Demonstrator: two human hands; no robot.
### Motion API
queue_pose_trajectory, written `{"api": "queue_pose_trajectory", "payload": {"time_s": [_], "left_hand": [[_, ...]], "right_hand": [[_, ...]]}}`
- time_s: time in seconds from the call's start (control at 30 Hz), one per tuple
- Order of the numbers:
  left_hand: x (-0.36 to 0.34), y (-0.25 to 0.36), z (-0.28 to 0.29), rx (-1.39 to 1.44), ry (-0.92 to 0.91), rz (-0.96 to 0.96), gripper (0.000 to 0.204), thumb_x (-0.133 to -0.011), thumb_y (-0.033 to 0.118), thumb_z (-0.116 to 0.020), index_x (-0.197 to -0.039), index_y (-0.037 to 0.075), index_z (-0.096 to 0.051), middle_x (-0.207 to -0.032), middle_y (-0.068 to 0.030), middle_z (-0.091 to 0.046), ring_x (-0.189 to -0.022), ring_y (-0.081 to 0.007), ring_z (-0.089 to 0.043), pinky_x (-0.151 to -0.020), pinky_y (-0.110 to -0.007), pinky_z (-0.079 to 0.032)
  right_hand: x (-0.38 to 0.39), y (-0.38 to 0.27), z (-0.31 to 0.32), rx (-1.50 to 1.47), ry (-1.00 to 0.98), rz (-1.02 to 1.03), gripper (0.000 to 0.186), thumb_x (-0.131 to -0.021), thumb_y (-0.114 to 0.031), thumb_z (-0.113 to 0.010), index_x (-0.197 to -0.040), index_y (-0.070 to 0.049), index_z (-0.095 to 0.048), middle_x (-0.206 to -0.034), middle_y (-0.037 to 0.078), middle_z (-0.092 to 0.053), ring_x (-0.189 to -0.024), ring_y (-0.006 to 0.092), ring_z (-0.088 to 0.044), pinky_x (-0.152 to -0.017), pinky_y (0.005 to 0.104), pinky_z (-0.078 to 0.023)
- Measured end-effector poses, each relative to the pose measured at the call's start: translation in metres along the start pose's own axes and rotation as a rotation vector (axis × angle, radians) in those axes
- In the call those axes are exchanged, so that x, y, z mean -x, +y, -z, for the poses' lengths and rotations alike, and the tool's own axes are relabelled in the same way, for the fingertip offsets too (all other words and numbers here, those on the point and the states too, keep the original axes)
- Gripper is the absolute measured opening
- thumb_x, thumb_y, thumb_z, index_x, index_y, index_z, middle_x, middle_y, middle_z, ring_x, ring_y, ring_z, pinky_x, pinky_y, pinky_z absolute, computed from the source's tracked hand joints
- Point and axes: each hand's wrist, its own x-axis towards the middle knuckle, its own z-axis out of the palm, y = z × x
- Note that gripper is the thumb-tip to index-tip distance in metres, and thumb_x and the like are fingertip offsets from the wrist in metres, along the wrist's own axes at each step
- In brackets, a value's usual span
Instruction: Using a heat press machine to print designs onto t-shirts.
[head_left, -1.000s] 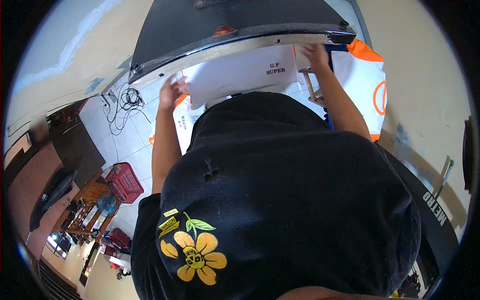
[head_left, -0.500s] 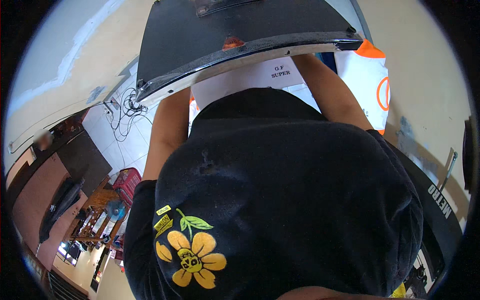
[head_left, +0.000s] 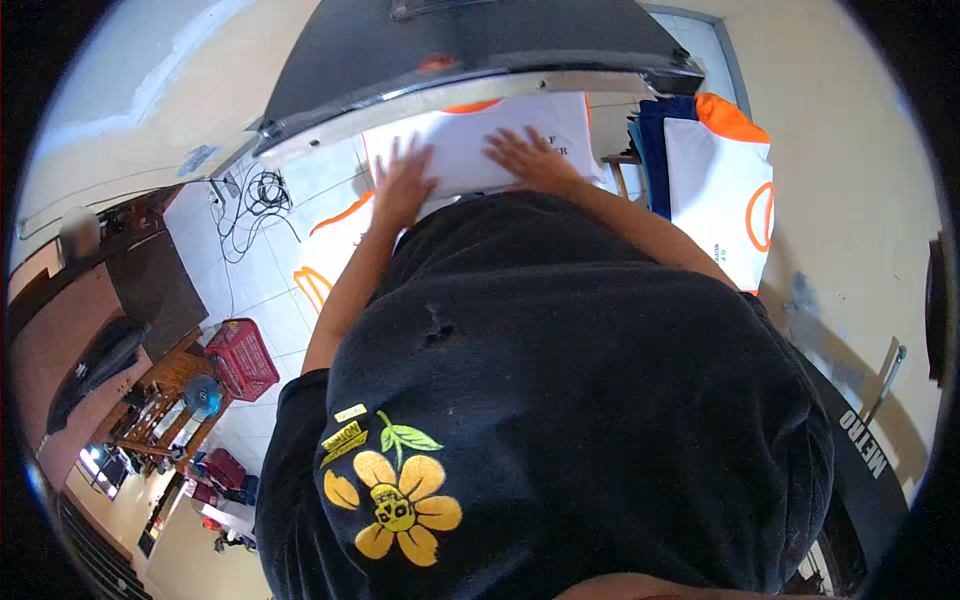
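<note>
- Large dark flat press lid with a pale rim (head_left: 480, 40) fills the top of the view, raised over the work surface; same place as half a second ago.
- Person's black T-shirt with a yellow flower print (head_left: 560, 400) takes up the lower centre and hides the near part of the work surface.
- White garment with orange trim and dark lettering (head_left: 470, 150) lies flat under the lid's front edge. It looks flatter and more exposed than a second ago.
- Stack of white, orange and blue garments (head_left: 715, 180) hangs or sits at right, apart from both hands, unchanged.
- White tiled floor (head_left: 260, 270) at left, with another white-and-orange garment (head_left: 335, 245) lying on it just left of the left forearm.
- Red plastic crate (head_left: 242, 358) stands on the tiles lower left, well clear; tangle of black cables (head_left: 255, 195) beyond it.
- Left hand (head_left: 405, 180): palm down on the white garment, fingers spread wide, gripping nothing. A second ago it was at the cloth's left edge; half a second ago it was out of sight.
- Right hand (head_left: 530, 155): palm down on the same garment near the lettering, fingers wide, holding nothing. Earlier it was at the right edge; now it is nearer the centre, with the hands close but not touching.
</note>
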Motion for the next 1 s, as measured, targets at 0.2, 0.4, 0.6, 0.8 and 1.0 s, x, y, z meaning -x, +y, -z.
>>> {"api": "queue_pose_trajectory", "payload": {"time_s": [0.2, 0.4, 0.6, 0.8, 1.0], "left_hand": [[0.075, -0.054, -0.028, 0.092, -0.056, 0.809, 0.071, -0.09, 0.059, -0.035, -0.146, 0.019, -0.018, -0.154, -0.0063, -0.008, -0.138, -0.0403, -0.014, -0.102, -0.064, -0.021], [0.1, 0.032, -0.021, 0.1, 0.219, 0.464, 0.065, -0.091, 0.044, -0.045, -0.146, 0.022, -0.018, -0.152, -0.0043, -0.016, -0.138, -0.0365, -0.016, -0.102, -0.066, -0.018], [0.111, 0.086, -0.013, 0.052, -0.03, 0.467, 0.064, -0.09, 0.044, -0.046, -0.145, 0.022, -0.02, -0.153, 0.0015, -0.01, -0.139, -0.0344, -0.012, -0.105, -0.065, -0.013], [0.128, 0.046, -0.005, 0.142, -0.059, 0.705, 0.07, -0.086, 0.038, -0.053, -0.145, 0.02, -0.02, -0.152, 0.0007, -0.014, -0.138, -0.0347, -0.015, -0.104, -0.066, -0.014], [0.109, 0.035, -0.004, 0.169, 0.024, 0.412, 0.069, -0.084, 0.031, -0.058, -0.143, 0.02, -0.025, -0.151, -0.0001, -0.019, -0.138, -0.0361, -0.015, -0.103, -0.067, -0.016]], "right_hand": [[0.117, 0.048, -0.012, -0.074, 0.101, -0.727, 0.08, -0.087, -0.054, -0.046, -0.146, -0.011, -0.014, -0.153, 0.01, -0.009, -0.141, 0.0281, -0.006, -0.107, 0.0602, -0.009], [0.156, -0.004, 0.004, -0.098, -0.029, -0.625, 0.077, -0.088, -0.053, -0.044, -0.146, -0.011, -0.014, -0.152, 0.013, -0.008, -0.14, 0.0321, -0.006, -0.106, 0.0623, -0.013], [0.151, -0.055, 0.013, -0.152, -0.025, -0.323, 0.08, -0.085, -0.047, -0.052, -0.146, -0.013, -0.012, -0.153, 0.013, -0.007, -0.141, 0.0313, -0.006, -0.105, 0.0649, -0.011], [0.159, -0.019, 0.012, -0.129, -0.061, -0.578, 0.082, -0.083, -0.045, -0.055, -0.146, -0.012, -0.014, -0.152, 0.013, -0.008, -0.141, 0.0316, -0.006, -0.103, 0.0678, -0.012], [0.125, -0.024, 0.027, -0.142, -0.065, -0.592, 0.078, -0.083, -0.045, -0.055, -0.145, -0.013, -0.018, -0.152, 0.013, -0.011, -0.14, 0.0335, -0.009, -0.1, 0.0705, -0.013]]}}
